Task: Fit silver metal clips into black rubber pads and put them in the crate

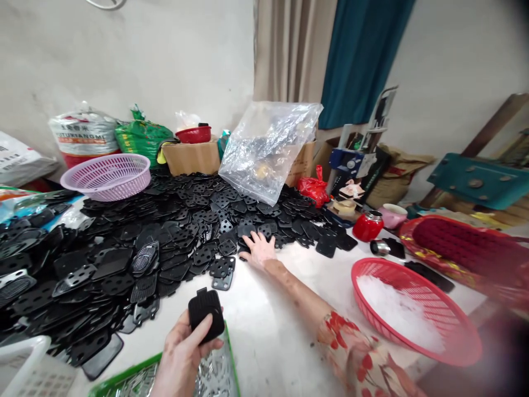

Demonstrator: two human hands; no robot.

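Plate (203,302), black, pinched between thumb and fingers of left hand (184,343), over green-rimmed tray (128,373). Right hand (261,252) palm down, fingers spread at near edge of black pile (176,229); cannot tell whether it grips anything. Lifting one loose edge piece, rather than raking, should disturb neighbours least.

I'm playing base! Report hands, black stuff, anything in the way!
Left hand holds black piece. Right hand open, at edge of black pile. Green-rimmed tray below left hand.
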